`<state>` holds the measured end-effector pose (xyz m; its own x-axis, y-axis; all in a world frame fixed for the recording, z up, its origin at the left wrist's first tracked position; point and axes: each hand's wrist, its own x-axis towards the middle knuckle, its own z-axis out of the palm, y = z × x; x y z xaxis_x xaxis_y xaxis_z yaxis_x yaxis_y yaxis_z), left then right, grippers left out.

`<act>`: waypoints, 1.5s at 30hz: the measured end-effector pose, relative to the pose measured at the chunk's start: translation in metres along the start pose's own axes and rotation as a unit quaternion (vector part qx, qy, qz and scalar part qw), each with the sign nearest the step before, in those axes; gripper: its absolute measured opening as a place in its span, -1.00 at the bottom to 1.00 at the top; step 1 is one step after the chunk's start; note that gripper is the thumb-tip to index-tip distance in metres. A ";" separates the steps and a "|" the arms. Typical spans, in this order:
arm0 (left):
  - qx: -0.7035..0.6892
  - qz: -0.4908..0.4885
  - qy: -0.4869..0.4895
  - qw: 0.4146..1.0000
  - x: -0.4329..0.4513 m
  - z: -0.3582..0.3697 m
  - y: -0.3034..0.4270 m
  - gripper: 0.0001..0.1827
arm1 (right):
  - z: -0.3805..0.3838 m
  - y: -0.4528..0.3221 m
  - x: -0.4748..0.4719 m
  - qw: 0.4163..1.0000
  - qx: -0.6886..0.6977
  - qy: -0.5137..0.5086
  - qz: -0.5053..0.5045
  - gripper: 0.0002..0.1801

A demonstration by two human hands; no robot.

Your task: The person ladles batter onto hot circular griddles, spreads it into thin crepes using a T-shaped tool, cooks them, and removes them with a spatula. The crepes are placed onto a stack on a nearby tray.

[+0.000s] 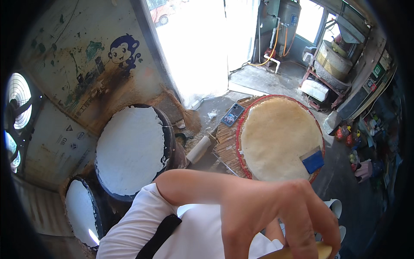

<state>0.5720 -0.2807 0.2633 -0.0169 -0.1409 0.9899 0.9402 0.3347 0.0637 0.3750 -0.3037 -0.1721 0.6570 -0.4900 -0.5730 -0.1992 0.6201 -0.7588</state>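
My left hand [281,207] reaches across my white shirt [200,230], its fingers bent down over a yellowish object with a curved edge [317,251] at the bottom rim. Most of that object is cut off. A bit of my other forearm shows behind the left hand; my right hand itself is out of sight. Beyond the left hand lies a round, pale tan sheet or stack of flatbread [278,139] inside a red rim, over a woven reed mat [226,145]. A blue scraper [313,162] rests at its near right edge.
Two round dark-sided griddles, one large [131,149] and one smaller [81,210], bear white layers at left. A phone [233,114] lies on the mat. Between stand a whitish roll [199,149] and a straw broom [190,118]. A stone mill [333,61] stands far right.
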 end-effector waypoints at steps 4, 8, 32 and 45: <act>0.216 0.253 0.046 0.942 0.007 -0.014 -0.011 -0.71 | 0.000 -0.009 0.000 1.000 0.004 -0.011 0.015 -0.89; 0.154 -0.284 0.244 0.915 -0.037 -0.033 0.081 -0.40 | 0.004 -0.020 -0.003 0.999 0.016 -0.006 0.047 -0.81; 0.638 -0.664 0.237 0.309 -0.398 -0.249 0.121 -0.25 | 0.045 -0.050 -0.038 0.984 0.068 0.082 0.144 -0.70; 0.709 -0.577 0.253 0.318 -0.407 -0.202 0.166 -0.38 | 0.060 -0.059 -0.068 0.956 0.016 0.188 0.225 -0.70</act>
<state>0.8036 -0.3563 -0.1544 0.3222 -0.9433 0.0800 -0.6963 -0.1789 0.6951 0.3857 -0.2699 -0.0695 0.2022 -0.3516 -0.9140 -0.3742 0.8348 -0.4039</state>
